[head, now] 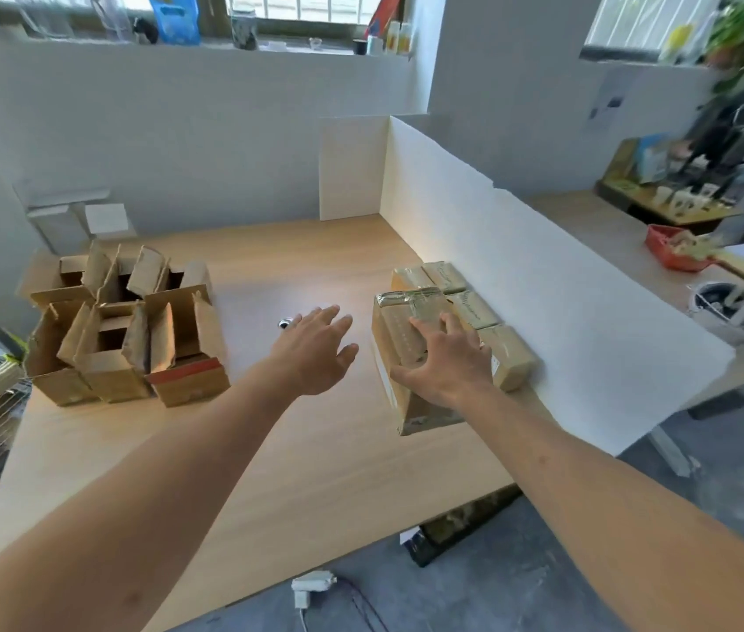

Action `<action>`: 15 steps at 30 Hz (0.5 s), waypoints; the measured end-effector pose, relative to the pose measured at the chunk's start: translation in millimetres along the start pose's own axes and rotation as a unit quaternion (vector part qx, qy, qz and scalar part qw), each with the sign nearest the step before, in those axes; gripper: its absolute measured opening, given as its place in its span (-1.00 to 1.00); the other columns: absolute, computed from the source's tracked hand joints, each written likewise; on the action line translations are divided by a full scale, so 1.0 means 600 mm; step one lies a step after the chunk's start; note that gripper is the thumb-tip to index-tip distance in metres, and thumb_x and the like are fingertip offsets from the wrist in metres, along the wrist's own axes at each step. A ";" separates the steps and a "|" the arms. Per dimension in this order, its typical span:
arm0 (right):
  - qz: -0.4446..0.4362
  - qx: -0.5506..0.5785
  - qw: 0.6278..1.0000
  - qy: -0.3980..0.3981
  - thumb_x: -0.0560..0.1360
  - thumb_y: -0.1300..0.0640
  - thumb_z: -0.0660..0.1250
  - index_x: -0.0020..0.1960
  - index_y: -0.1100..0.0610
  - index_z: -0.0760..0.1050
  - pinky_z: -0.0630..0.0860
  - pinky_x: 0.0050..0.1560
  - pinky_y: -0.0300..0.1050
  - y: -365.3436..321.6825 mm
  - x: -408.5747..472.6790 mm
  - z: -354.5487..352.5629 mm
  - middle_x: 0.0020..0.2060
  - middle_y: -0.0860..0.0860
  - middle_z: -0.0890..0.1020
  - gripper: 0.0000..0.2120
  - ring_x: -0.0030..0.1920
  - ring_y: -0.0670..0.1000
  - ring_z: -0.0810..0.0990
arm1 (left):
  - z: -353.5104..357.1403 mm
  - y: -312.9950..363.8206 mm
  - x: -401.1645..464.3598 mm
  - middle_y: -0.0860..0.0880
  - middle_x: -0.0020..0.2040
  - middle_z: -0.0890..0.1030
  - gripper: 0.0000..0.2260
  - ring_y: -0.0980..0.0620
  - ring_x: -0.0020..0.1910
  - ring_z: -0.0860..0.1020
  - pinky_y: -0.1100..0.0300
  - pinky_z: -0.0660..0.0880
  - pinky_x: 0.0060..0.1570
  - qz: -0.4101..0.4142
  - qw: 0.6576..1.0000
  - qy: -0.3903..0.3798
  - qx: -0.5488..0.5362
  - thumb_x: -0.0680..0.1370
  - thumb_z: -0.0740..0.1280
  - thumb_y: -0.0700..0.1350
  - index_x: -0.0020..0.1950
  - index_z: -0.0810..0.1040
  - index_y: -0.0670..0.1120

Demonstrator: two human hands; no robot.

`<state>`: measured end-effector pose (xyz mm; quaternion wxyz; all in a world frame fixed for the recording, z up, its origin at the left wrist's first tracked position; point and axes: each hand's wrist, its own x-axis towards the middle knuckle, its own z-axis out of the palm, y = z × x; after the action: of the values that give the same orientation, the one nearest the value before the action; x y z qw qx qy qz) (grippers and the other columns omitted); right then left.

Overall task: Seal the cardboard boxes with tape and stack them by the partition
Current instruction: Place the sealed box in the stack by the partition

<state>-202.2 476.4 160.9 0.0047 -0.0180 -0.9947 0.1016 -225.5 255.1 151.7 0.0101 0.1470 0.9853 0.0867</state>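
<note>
Two bare forearms enter from the lower edge, ending in the left hand (315,353) and the right hand (449,360). No sleeve, glove, watch or ring shows on either. Fingernails are short; a small mark dots each forearm.

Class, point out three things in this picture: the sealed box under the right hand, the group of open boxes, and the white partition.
sealed box (399,333), head view, on its taped top.
open boxes (107,376), head view, on a front box's side.
white partition (543,303), head view, on its bare face.
</note>
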 end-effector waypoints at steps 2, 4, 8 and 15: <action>0.006 0.004 1.000 -0.002 0.21 -0.51 0.27 0.53 -0.27 0.19 0.31 0.35 0.26 0.041 0.019 -0.005 0.55 0.05 0.22 -0.07 0.44 0.25 0.32 | 0.006 0.033 0.031 -0.08 0.65 0.16 -0.46 -0.14 0.62 0.13 -0.10 0.12 0.57 -0.003 1.000 -0.007 -0.006 0.69 0.13 0.17 0.63 0.21 -0.01; 0.008 0.015 1.000 -0.005 0.22 -0.51 0.28 0.53 -0.28 0.17 0.30 0.36 0.25 0.077 0.039 -0.005 0.56 0.05 0.21 -0.08 0.46 0.25 0.31 | 0.010 0.060 0.064 -0.08 0.65 0.16 -0.45 -0.14 0.62 0.13 -0.11 0.12 0.55 -0.002 1.000 -0.015 -0.009 0.69 0.14 0.17 0.64 0.21 -0.01; 0.014 0.033 0.999 -0.019 0.22 -0.50 0.27 0.53 -0.28 0.18 0.30 0.37 0.25 0.130 0.085 0.003 0.55 0.03 0.21 -0.08 0.47 0.23 0.29 | 0.027 0.097 0.133 -0.09 0.65 0.17 -0.45 -0.14 0.62 0.14 -0.11 0.13 0.56 0.009 0.999 -0.031 -0.007 0.69 0.14 0.16 0.63 0.22 -0.03; 0.024 0.024 0.999 -0.041 0.21 -0.52 0.23 0.53 -0.28 0.16 0.30 0.37 0.22 0.201 0.207 0.057 0.57 0.02 0.18 -0.07 0.45 0.23 0.30 | 0.093 0.109 0.278 -0.10 0.65 0.16 -0.47 -0.15 0.62 0.13 -0.10 0.13 0.57 0.007 0.998 -0.056 -0.002 0.70 0.13 0.15 0.64 0.21 -0.02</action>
<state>-322.3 592.3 103.9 -0.0378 -0.0376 -0.9905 0.1266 -363.9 374.6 109.2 0.0649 0.1590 0.9819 0.0799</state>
